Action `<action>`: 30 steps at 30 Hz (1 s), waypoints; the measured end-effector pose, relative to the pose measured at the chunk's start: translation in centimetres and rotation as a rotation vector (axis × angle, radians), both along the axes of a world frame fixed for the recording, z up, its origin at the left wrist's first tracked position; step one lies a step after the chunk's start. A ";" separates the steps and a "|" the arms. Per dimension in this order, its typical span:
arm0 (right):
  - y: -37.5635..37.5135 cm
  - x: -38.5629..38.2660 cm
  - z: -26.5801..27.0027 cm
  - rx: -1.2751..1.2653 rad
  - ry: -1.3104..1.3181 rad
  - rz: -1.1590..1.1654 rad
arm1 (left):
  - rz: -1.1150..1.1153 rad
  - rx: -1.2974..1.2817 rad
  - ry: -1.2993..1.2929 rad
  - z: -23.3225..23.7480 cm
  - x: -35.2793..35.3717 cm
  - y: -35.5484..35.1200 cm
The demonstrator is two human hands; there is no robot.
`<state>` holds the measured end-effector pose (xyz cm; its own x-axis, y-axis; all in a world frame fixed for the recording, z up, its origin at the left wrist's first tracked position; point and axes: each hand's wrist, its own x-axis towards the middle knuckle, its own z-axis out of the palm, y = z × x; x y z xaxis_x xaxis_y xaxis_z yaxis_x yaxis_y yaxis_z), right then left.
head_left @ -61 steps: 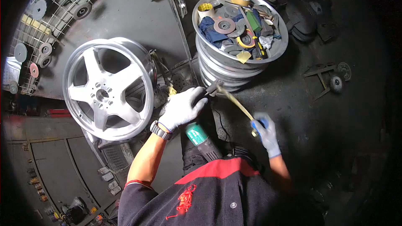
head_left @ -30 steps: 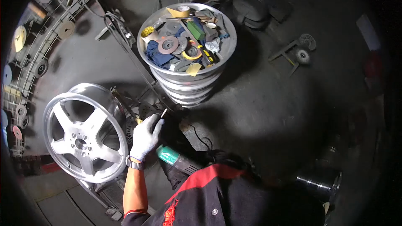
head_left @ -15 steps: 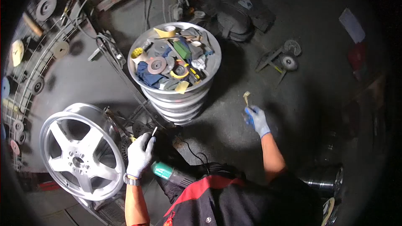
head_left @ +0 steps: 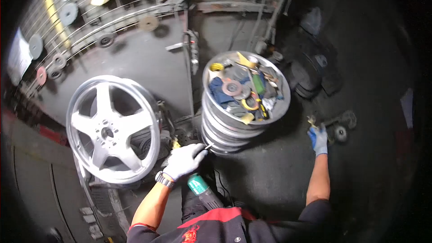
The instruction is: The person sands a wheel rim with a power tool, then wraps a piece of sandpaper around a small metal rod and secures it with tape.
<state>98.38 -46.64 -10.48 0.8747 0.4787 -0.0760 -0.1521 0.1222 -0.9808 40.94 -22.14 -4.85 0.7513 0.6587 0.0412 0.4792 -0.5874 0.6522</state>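
My left hand [head_left: 185, 160], in a white glove with a watch at the wrist, pinches a small slim light-coloured piece [head_left: 209, 146]. It is beside the silver five-spoke wheel [head_left: 108, 131]. My right hand [head_left: 318, 138], in a white and blue glove, is closed on a small yellowish piece [head_left: 311, 120] out at the right, near a round metal part [head_left: 340, 133] on the floor. A green and black power tool [head_left: 198, 184] lies against my body, below my left hand.
A stack of silver rims [head_left: 225, 132] stands in the middle, its top filled with discs, tape rolls and cloths. A wire rack [head_left: 90, 31] with hanging discs runs along the upper left. Dark bulky items [head_left: 306, 74] lie behind the stack.
The view has turned left, so the wheel and rim stack appear shifted. My left hand is still by the wheel with its slim piece; my right hand now appears closer to the round metal part.
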 end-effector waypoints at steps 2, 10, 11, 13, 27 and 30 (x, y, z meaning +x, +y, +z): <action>2.7 0.2 2.7 0.056 -0.007 0.086 | 0.014 0.012 -0.016 -0.8 -0.2 0.1; 8.6 2.5 1.4 -0.061 -0.135 -0.087 | 0.058 0.011 -0.034 -1.3 -0.6 0.2; 8.7 2.4 1.4 0.001 -0.104 -0.113 | 0.053 0.018 -0.038 -1.5 -0.5 0.1; 9.2 2.7 1.7 0.004 -0.057 -0.095 | 0.060 0.016 -0.032 -1.5 -0.4 0.2; 11.5 12.8 13.9 -0.029 -0.134 0.062 | 0.015 -0.006 0.019 -1.1 -0.5 0.5; 12.1 14.6 13.3 -0.106 -0.491 0.016 | 0.021 -0.006 0.015 -1.5 -0.3 0.6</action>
